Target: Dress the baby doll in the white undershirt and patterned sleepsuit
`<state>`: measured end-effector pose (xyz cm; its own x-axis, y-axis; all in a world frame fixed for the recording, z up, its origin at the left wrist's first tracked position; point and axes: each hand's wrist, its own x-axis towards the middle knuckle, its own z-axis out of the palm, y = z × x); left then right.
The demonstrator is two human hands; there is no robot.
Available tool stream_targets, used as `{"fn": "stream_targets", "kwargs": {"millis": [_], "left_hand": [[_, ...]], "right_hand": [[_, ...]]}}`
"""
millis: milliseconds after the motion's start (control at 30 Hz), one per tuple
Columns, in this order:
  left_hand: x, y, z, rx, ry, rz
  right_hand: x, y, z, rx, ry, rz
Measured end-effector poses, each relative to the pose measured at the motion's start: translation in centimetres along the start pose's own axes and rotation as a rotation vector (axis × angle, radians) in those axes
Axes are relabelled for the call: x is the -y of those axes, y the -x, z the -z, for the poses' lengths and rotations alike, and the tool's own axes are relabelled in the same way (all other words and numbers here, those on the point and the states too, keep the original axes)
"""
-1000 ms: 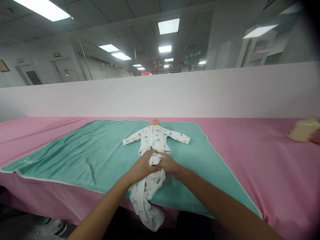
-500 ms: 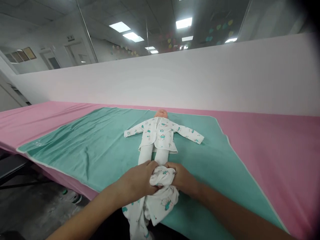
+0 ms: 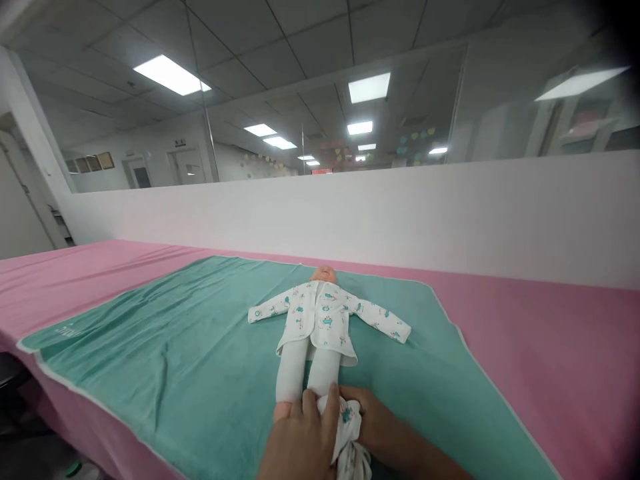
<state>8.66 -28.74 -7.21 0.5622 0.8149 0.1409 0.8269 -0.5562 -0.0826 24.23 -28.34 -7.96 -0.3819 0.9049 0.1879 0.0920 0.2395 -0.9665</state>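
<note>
A baby doll lies on its back on a teal towel, arms spread, dressed in a white printed top. Its white legs point toward me. At the doll's feet, my left hand and my right hand both grip a bunched pair of white printed baby trousers. The fingers of each hand are closed on the fabric. The trousers sit by the doll's right foot; the left foot shows bare beside my left hand.
The towel covers a long pink-sheeted table. A low white partition runs behind it, with glass above. The near table edge drops off at the lower left.
My hands have drawn the bunched trousers down the doll's legs toward me, from the waist to the feet, uncovering the white legs. The camera has tilted and shifted.
</note>
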Motion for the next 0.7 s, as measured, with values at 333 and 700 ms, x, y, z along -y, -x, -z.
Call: {"fn": "stream_targets", "kwargs": {"millis": [333, 700], "left_hand": [[1.9, 0.2, 2.2, 0.091, 0.369, 0.113], [6.1, -2.8, 6.2, 0.128, 1.173, -0.078]], "right_hand": [[-0.7, -0.1, -1.2, -0.114, -0.118, 0.003], [0.1, 0.1, -1.6, -0.255, -0.469, -0.106]]}}
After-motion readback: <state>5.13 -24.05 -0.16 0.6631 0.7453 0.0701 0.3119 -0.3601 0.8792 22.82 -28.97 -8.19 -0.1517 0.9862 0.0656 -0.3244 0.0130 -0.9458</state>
